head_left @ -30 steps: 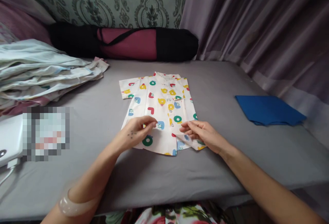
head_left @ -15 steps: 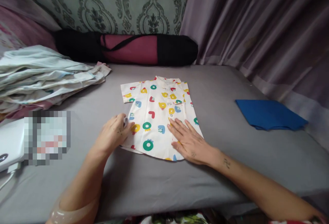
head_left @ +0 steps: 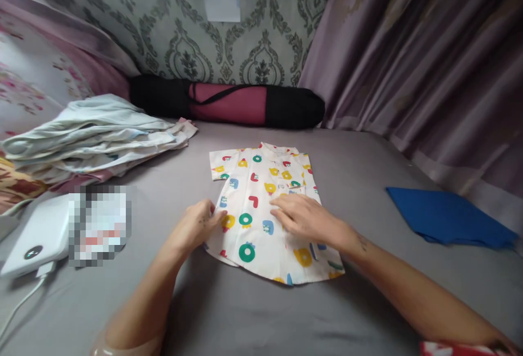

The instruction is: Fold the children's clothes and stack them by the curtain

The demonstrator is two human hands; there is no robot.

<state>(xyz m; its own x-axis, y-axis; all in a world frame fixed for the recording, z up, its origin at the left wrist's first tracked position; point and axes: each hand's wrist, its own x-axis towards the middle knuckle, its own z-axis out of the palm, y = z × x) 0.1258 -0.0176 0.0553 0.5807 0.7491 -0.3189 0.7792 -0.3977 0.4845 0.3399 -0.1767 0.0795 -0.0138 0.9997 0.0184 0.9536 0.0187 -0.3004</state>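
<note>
Grey sheet [head_left: 286, 323]: it spreads under everything, slightly creased.
Curtain [head_left: 388, 35]: purple, hanging along the far right.
Wall [head_left: 171, 18]: patterned, at the far side.
Long bag [head_left: 229, 104]: black and dark red, lying along this wall.
Clothes pile [head_left: 106, 133]: pale and loosely heaped, far left.
Shirt [head_left: 265, 247]: white with coloured prints, lying in the middle, collar to the far side, hem to the near side.
Blue cloth [head_left: 449, 217]: flat, at the right, well apart from the shirt.
Right hand [head_left: 308, 217]: over the shirt's front, fingers loosely extended, thumb a little apart from them.
Left hand [head_left: 194, 225]: at the shirt's left edge, fingers bent, thumb over the fabric; if they pinch it, I cannot tell.
Power bank [head_left: 44, 231]: white, near left, with a cable [head_left: 24, 301] plugged in.
</note>
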